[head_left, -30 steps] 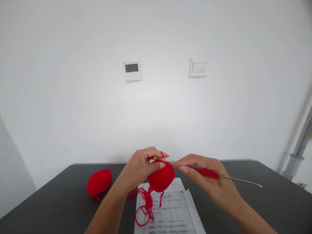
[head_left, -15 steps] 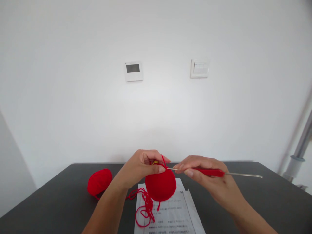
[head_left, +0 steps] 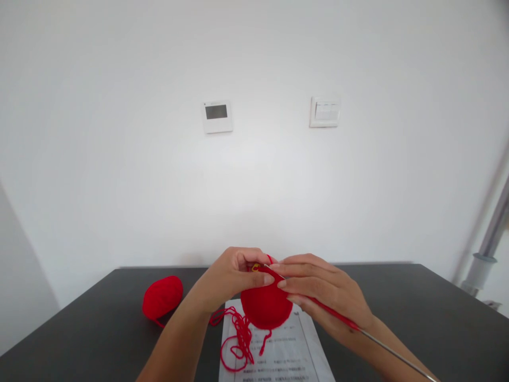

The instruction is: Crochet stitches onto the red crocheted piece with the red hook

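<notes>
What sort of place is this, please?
Probably a room indoors, perhaps in a home or office: a white wall carries a switch and a small panel, with a dark table before it.

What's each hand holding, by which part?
Left hand: red crochet piece, by its top edge. Right hand: crochet hook, by its red handle and front end.

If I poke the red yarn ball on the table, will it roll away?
The red yarn ball would probably wobble more than roll smoothly, since it looks oval. It's likely light and squashy, being wound from yarn. A push might also tug the strand trailing from its lower edge.
</notes>
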Available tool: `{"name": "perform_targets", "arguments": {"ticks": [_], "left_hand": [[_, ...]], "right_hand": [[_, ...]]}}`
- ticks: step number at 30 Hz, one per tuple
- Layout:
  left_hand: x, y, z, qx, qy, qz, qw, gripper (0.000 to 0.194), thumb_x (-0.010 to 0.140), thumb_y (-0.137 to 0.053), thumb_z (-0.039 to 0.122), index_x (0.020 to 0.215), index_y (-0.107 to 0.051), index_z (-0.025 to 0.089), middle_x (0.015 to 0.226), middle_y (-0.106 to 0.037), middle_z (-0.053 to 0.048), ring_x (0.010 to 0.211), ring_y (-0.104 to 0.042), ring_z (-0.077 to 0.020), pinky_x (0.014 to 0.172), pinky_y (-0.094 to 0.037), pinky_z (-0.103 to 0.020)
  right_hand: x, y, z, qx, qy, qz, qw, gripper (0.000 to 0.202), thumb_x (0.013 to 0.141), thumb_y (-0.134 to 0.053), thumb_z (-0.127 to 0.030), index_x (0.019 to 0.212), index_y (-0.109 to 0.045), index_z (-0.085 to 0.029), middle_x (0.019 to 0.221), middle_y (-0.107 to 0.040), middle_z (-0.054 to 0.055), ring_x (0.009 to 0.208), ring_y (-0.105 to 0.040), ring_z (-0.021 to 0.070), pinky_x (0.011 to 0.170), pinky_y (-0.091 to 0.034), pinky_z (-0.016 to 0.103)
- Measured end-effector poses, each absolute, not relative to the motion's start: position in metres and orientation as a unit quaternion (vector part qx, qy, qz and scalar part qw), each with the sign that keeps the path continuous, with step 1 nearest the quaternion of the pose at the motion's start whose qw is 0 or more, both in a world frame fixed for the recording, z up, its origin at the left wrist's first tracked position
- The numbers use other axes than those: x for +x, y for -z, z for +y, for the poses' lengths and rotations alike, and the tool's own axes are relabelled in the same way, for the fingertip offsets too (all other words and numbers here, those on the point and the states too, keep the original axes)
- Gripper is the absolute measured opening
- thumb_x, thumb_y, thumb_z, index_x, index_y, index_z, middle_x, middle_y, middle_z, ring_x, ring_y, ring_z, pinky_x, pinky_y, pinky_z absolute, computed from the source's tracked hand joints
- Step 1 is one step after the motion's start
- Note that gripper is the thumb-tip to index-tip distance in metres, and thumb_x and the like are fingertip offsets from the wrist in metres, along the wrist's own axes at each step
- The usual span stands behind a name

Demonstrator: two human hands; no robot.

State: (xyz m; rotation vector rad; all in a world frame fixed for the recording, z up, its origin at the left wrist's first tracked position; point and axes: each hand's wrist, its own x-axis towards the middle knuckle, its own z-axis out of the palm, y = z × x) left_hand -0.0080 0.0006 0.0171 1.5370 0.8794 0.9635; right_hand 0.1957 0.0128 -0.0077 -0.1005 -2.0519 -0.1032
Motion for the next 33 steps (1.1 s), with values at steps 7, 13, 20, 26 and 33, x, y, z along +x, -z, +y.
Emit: {"name": "perform_targets", "arguments": {"ticks": [7, 13, 20, 26, 33], "left_hand": [[-0.011, -0.019, -0.001, 0.736, -0.407, 0.407, 0.357, 0.016, 0.083, -0.061, 0.029, 0.080, -0.073, 0.019, 0.085, -0.068, -0.003, 0.081, -0.060, -0.0178, 0.075, -0.045, -0.028], [-0.003, -0.011, 0.000, 0.690, -0.458, 0.377, 0.415, 0.013, 0.075, -0.071, 0.021, 0.087, -0.073, 0.020, 0.093, -0.070, -0.003, 0.091, -0.062, -0.0191, 0.082, -0.046, -0.029], [0.001, -0.005, 0.001, 0.663, -0.479, 0.356, 0.453, 0.019, 0.074, -0.072, 0.018, 0.093, -0.073, 0.021, 0.084, -0.067, 0.000, 0.081, -0.060, -0.0144, 0.075, -0.046, -0.025], [0.005, -0.009, -0.005, 0.686, -0.500, 0.380, 0.368, 0.016, 0.077, -0.068, 0.017, 0.091, -0.073, 0.022, 0.081, -0.067, 0.001, 0.089, -0.062, -0.0168, 0.085, -0.046, -0.028], [0.020, -0.005, -0.008, 0.612, -0.561, 0.390, 0.398, 0.031, 0.077, -0.067, 0.017, 0.107, -0.072, 0.022, 0.086, -0.071, 0.000, 0.093, -0.064, -0.0189, 0.088, -0.047, -0.030]], "right_hand": [[0.198, 0.009, 0.012, -0.057, -0.003, -0.847, 0.528, 0.017, 0.096, -0.050, -0.017, 0.102, -0.065, -0.019, 0.098, -0.075, 0.010, 0.092, -0.070, 0.0194, 0.077, -0.060, 0.035], [0.197, 0.009, 0.011, -0.064, -0.011, -0.839, 0.541, 0.015, 0.095, -0.052, -0.018, 0.100, -0.066, -0.020, 0.096, -0.075, 0.009, 0.092, -0.070, 0.0196, 0.075, -0.060, 0.035], [0.194, 0.014, 0.012, -0.067, 0.037, -0.827, 0.556, 0.013, 0.091, -0.057, -0.012, 0.101, -0.064, -0.018, 0.096, -0.073, 0.010, 0.092, -0.068, 0.0197, 0.079, -0.058, 0.035], [0.185, 0.021, 0.017, -0.086, 0.123, -0.828, 0.539, 0.017, 0.096, -0.048, -0.016, 0.107, -0.060, -0.016, 0.106, -0.069, 0.013, 0.100, -0.064, 0.0218, 0.084, -0.057, 0.037], [0.178, 0.037, 0.021, -0.128, 0.143, -0.810, 0.554, 0.016, 0.094, -0.047, -0.015, 0.110, -0.053, -0.016, 0.115, -0.061, 0.017, 0.113, -0.056, 0.0254, 0.089, -0.054, 0.042]]}}
